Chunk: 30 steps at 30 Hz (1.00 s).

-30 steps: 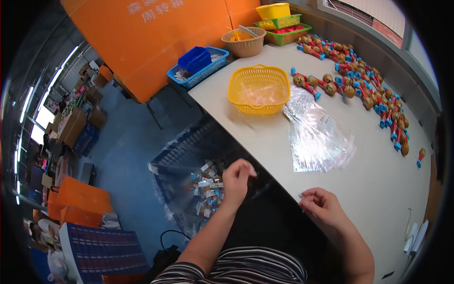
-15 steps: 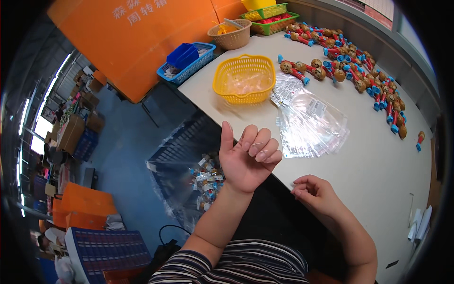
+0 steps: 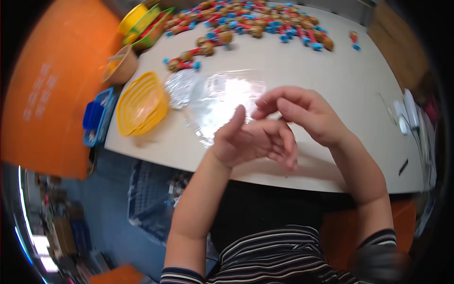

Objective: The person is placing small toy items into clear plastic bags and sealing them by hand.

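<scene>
Our left hand and right hand meet above the clear plastic bags on the desk; fingers loosely curled, each grip apparently empty (blurred), yellow basket beside.

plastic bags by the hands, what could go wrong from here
The clear plastic bags lie loose and overlapping right behind the left hand and right hand, so a sweep might slide them or pick up several. The yellow basket sits near the table edge; a nudge could tip it off.
</scene>
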Each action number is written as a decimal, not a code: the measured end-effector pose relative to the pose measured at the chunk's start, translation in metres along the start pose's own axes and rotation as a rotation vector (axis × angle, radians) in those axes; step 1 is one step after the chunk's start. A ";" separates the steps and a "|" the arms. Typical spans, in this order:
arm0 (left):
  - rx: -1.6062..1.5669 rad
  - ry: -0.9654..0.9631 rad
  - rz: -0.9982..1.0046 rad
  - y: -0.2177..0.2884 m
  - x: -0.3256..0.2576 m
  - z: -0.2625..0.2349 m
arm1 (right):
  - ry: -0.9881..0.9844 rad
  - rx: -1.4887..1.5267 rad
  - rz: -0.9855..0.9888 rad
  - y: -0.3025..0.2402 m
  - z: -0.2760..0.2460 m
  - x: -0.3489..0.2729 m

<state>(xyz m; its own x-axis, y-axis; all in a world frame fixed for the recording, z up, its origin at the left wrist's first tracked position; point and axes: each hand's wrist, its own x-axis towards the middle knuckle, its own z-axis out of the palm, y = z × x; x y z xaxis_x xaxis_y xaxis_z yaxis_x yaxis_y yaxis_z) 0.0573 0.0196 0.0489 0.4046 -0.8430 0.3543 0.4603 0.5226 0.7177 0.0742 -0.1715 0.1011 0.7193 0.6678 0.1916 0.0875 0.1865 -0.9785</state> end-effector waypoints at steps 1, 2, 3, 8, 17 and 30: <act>-0.044 -0.031 -0.025 0.002 0.012 -0.009 | 0.050 -0.023 -0.031 -0.004 -0.007 -0.004; -0.087 -0.056 -0.049 0.001 0.022 -0.020 | 0.095 -0.045 -0.059 -0.005 -0.012 -0.009; -0.028 -0.090 -0.113 0.001 0.031 -0.028 | 0.130 -0.059 -0.052 -0.006 -0.016 -0.017; -0.233 -0.191 -0.304 -0.030 0.071 -0.045 | 0.300 -0.382 -0.017 0.007 -0.036 -0.057; -0.359 0.068 -0.163 -0.049 0.083 -0.077 | 0.498 -0.130 0.120 0.045 -0.083 -0.083; -0.289 0.403 -0.068 -0.052 0.083 -0.080 | 0.430 -0.593 -0.014 0.066 -0.076 -0.087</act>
<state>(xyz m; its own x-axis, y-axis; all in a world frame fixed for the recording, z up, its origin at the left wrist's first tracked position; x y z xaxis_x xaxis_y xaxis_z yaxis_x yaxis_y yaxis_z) 0.1298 -0.0672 -0.0073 0.6132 -0.7898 0.0118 0.6730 0.5302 0.5157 0.0703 -0.2724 0.0143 0.9117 0.3033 0.2772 0.3694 -0.3099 -0.8760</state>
